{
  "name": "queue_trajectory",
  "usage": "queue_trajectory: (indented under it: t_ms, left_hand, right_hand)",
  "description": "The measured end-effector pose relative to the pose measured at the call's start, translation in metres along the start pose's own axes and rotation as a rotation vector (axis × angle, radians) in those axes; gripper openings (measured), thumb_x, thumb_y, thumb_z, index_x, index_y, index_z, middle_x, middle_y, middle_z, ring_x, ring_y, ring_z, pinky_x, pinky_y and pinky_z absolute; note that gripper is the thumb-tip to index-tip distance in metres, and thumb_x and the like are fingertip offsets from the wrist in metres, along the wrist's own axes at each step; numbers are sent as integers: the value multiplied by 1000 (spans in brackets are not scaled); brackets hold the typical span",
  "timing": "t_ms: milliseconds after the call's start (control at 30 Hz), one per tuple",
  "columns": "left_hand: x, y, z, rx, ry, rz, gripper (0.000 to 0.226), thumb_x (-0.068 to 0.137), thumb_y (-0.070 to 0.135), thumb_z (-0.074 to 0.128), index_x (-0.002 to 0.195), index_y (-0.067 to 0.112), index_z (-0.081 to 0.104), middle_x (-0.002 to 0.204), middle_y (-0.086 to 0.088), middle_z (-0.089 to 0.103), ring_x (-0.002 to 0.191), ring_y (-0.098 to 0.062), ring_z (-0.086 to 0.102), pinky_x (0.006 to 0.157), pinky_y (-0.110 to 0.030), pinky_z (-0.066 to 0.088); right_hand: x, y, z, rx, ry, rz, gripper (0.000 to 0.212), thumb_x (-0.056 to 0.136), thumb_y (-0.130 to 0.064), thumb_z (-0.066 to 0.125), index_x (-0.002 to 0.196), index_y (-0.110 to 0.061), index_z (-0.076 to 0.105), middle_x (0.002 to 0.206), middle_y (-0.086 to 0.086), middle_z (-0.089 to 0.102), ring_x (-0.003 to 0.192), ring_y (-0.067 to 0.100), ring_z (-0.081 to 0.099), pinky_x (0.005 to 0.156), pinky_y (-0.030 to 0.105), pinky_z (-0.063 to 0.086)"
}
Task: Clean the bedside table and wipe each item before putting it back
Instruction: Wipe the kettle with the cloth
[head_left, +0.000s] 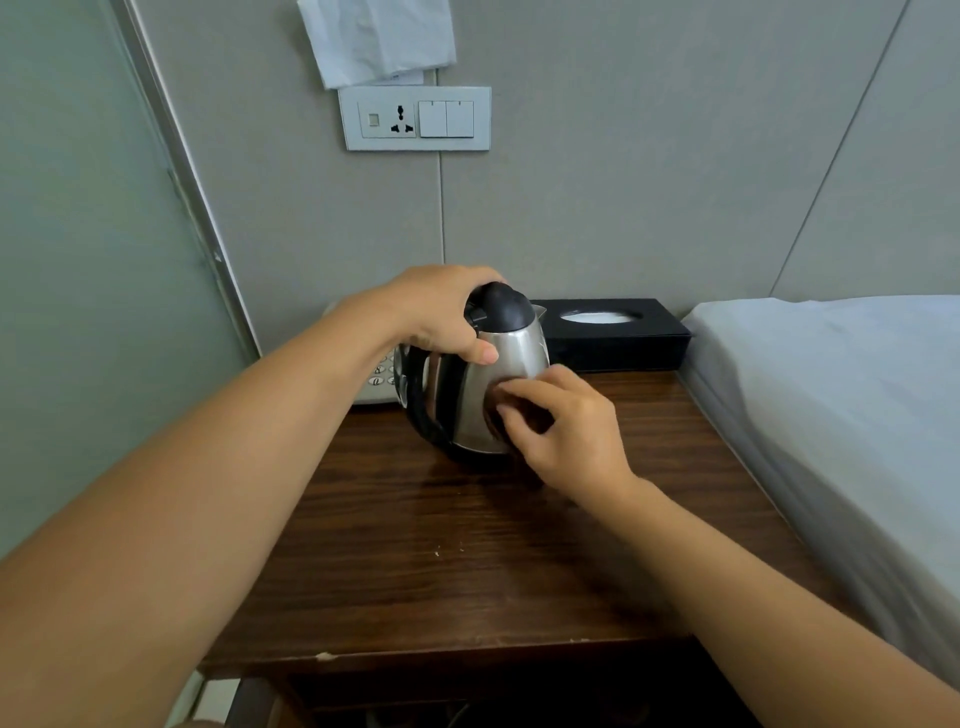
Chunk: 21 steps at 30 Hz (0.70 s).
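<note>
The left hand (441, 312) gripped the steel electric kettle (493, 384) at its handle, hiding much of a telephone (379, 382); the right hand (566, 431), fingers curled, touched its side, any cloth indiscernible.

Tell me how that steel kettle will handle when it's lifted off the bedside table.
The kettle is polished steel, so its body is probably slippery; the black handle gripped by the left hand looks safer. Its wide base should resist tipping. Its weight depends on water inside, which cannot be seen.
</note>
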<state>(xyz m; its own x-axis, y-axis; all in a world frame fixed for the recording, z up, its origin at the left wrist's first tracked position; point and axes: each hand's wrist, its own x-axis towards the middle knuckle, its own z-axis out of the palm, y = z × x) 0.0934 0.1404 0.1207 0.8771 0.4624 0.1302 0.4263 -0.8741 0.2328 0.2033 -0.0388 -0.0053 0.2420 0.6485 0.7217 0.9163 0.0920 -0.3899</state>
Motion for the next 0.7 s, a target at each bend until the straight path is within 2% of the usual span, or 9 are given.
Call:
queue_trajectory:
  t_ms: [67,167,233,333,400,600,667,700]
  left_hand:
    - [0,0,0,-6,3,-1,78,72,44,89,139,40,51,126,14,65,113,-16,62,90,-31,45]
    - [0,0,-1,-7,3,-5,77,73,43,89,140,39,51,123,16,64,109,-13,59,87,-29,42]
    - [-1,-1,0,-8,-2,-1,78,74,42,89,142,37,50,126,14,64,108,-14,58,88,-28,41]
    - [-2,-2,1,-14,-10,11,77,77,41,88,143,35,50,129,12,63,108,-15,57,89,-30,43]
    - [-2,-1,0,-12,-13,7,77,77,40,87,144,34,49,129,11,63,108,-16,58,90,-32,44]
    - [0,-1,0,-15,-15,-2,79,75,43,89,143,36,50,127,12,65,110,-16,60,93,-31,46]
    - [0,-1,0,-26,-14,-2,79,76,42,88,144,36,49,126,13,64,109,-15,60,94,-31,46]
    - [0,-1,-1,-28,-12,-8,79,76,41,88,144,36,49,125,14,63,108,-15,59,93,-31,45]
  right_hand:
    - [22,-6,-8,59,119,40,25,92,-29,73,116,-23,76,97,-5,65,87,9,61,73,30,57]
    - [24,-3,-4,85,107,71,25,91,-27,75,115,-24,77,96,-6,63,86,9,61,73,32,57]
    - [2,3,3,69,7,45,22,89,-30,75,111,-28,78,95,-9,62,85,10,63,72,34,57]
    - [-31,6,14,-15,-241,47,22,90,-38,73,111,-35,78,101,-16,66,92,7,65,77,36,60]
    - [-30,3,17,-19,-287,87,23,90,-39,73,112,-34,78,102,-16,67,94,9,66,79,38,60]
    - [12,-18,9,67,87,122,22,91,-29,75,112,-27,79,93,-9,65,82,10,64,71,33,57]
    - [5,-15,12,42,77,110,22,90,-31,74,111,-28,79,93,-9,64,82,12,64,70,34,57]
    - [-4,-12,16,11,17,90,22,89,-35,72,110,-30,80,95,-10,65,83,13,65,70,36,58]
